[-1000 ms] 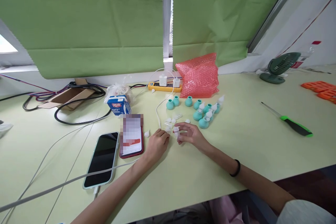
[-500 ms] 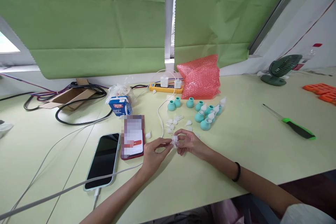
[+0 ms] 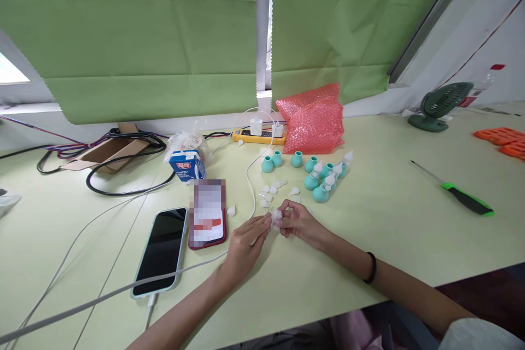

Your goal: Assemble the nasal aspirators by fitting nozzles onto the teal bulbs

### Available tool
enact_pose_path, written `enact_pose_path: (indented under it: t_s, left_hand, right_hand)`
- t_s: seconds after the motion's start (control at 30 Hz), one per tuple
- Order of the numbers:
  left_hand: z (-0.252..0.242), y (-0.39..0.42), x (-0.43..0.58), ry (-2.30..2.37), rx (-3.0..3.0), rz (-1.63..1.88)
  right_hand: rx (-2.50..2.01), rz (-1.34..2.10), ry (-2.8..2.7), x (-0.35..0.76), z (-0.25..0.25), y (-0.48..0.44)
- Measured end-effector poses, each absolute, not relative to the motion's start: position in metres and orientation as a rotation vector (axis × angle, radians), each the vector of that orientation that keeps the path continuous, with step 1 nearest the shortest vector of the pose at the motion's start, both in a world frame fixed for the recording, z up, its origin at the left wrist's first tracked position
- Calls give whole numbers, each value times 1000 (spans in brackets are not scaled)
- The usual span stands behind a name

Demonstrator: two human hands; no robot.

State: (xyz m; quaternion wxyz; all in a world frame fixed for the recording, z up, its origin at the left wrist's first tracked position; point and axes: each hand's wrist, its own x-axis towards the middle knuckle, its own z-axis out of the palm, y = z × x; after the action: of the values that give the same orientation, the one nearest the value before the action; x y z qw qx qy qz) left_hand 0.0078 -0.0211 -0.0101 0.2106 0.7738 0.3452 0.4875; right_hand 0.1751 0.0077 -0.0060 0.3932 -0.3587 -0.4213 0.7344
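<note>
Between my two hands is a small clear plastic piece [image 3: 276, 220], its exact shape partly covered by fingers. My left hand [image 3: 248, 241] pinches it from the left, fingers pressed together. From the right, my right hand [image 3: 302, 225] grips it between thumb and fingers. Just beyond lie several small white and clear tips [image 3: 266, 196], loose on the table. Behind them stand several teal rubber bulbs [image 3: 297, 159]; some at the right, such as the teal bulb [image 3: 320, 194], have a white tip fitted or resting on top.
Left of my hands lie a phone in a red case [image 3: 208, 213] and a black-screened phone [image 3: 161, 251] with a cable across it. A blue drink carton [image 3: 187, 166], yellow power strip [image 3: 241, 136] and red bubble-wrap bag [image 3: 314, 126] stand behind. Rightward are a screwdriver [image 3: 467, 199] and green fan [image 3: 443, 104].
My left hand has turned over slightly, its fingers now closer together against the clear piece. The piece has shifted slightly right and turned in my fingers. The things on the table stay put.
</note>
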Motion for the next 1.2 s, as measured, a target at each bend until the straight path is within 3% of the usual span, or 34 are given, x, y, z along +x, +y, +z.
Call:
enact_pose_path:
  t_s: [0.17, 0.37, 0.8, 1.2]
  left_hand:
    - [-12, -26, 5, 958, 2397, 1235]
    - [-14, -29, 9, 1079, 2263, 1222]
    - [-7, -28, 14, 981, 1792, 1168]
    - [1, -26, 14, 824, 972, 1084]
  right_hand:
    - [-911, 1836, -1051, 173, -5, 5]
    - [-907, 1796, -1043, 173, -5, 5]
    - [-960, 1643, -1075, 173, -9, 4]
    - [-846, 1507, -1250, 166, 0, -3]
